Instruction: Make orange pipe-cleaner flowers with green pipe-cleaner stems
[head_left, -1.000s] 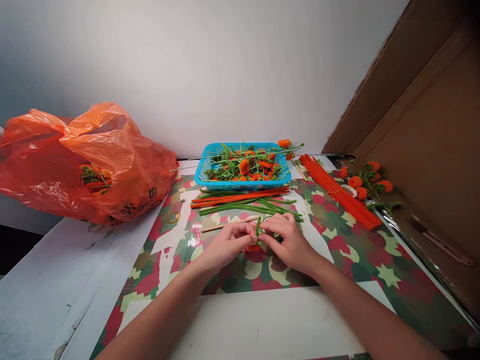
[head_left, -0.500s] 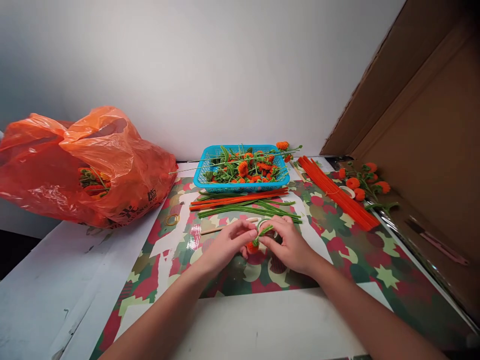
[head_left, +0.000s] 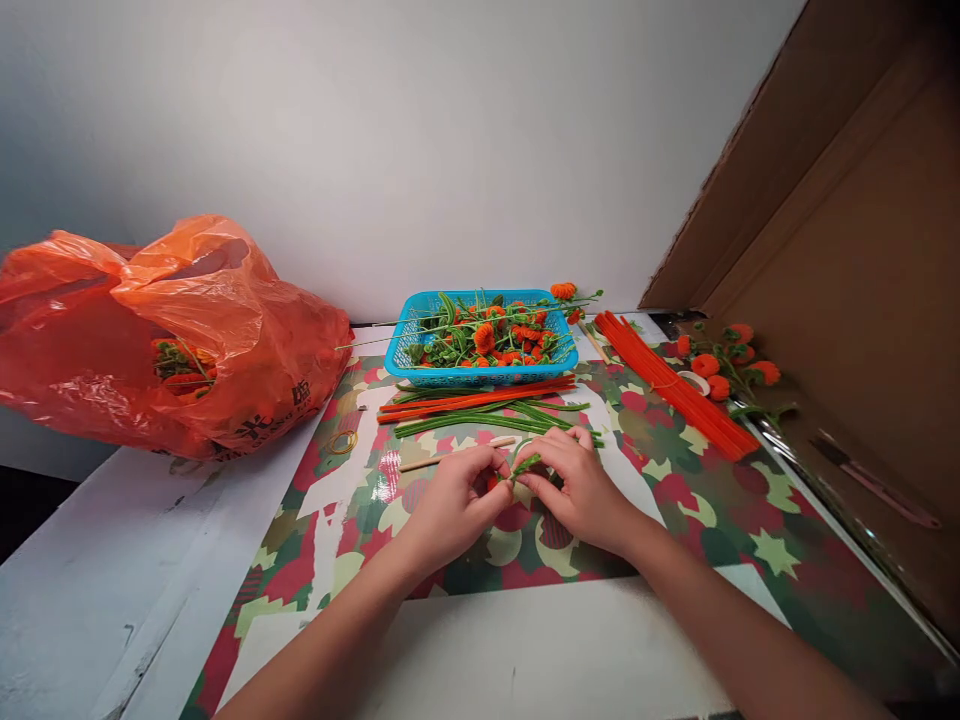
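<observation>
Both hands meet over the middle of the patterned mat. My left hand (head_left: 466,495) has its fingers curled round a small orange pipe-cleaner flower, mostly hidden with only a sliver of orange showing. From the flower's top comes a short fuzzy green pipe cleaner (head_left: 528,463), which my right hand (head_left: 571,482) pinches between thumb and fingers. Just beyond the hands lie loose green pipe cleaners (head_left: 465,422) and orange pipe cleaners (head_left: 480,396). A thin wooden stick (head_left: 420,464) lies by my left fingers. Behind my right hand, a roll of tape is partly covered.
A blue basket (head_left: 480,376) of orange flowers stands at the back. To the left sits an orange plastic bag (head_left: 247,340); a wire ring (head_left: 343,441) lies nearby. On the right are bundled orange pipe cleaners (head_left: 675,390), finished flowers (head_left: 705,365), a cutter (head_left: 877,485) and cardboard (head_left: 840,250).
My left hand has rolled over, its fingers closing around the orange flower so less of it shows. My right hand stays almost in place, still pinching the green piece.
</observation>
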